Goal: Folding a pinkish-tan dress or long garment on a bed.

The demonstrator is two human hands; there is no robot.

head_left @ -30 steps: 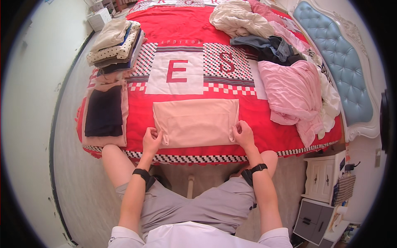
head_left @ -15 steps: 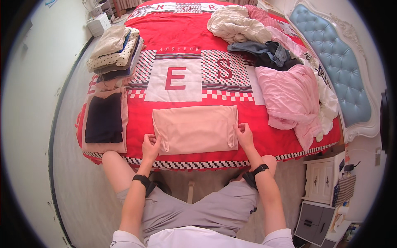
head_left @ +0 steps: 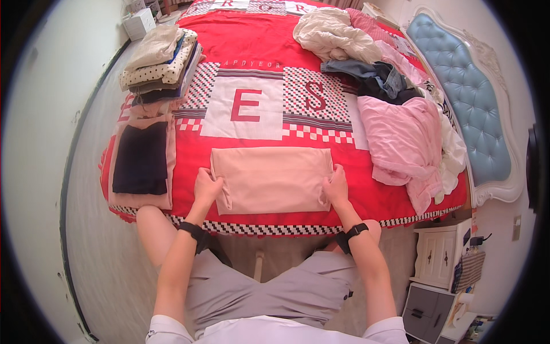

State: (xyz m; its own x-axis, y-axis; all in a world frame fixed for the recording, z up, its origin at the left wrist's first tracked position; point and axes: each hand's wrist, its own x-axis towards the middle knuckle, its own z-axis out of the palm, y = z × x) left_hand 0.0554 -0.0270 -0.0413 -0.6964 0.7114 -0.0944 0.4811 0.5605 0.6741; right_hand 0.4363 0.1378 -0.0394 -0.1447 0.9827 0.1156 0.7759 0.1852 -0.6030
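Note:
A peach-pink cloth [head_left: 272, 180], folded into a flat wide rectangle, lies on the red bedspread [head_left: 246, 40] close to the bed's near edge. At its left side, my left hand [head_left: 207, 186] has curled fingers and the thumb closed on the edge. On the opposite side my right hand [head_left: 337, 186] pinches the other edge in the same way. Slight creases show by both hands. What kind of garment it is cannot be made out from the fold.
To the left lie a folded black cloth [head_left: 140, 157] on a peach one and a stack of folded clothes [head_left: 160, 60]. Heaped at the right are a rumpled pink garment [head_left: 398, 135], jeans [head_left: 372, 74] and a cream cloth [head_left: 332, 34]. A blue tufted headboard [head_left: 464, 92] stands beyond.
My hands have shifted slightly up along the cloth's side edges, with fingers more curled around them. The cloth stays about where it was, and the whole view has tilted slightly.

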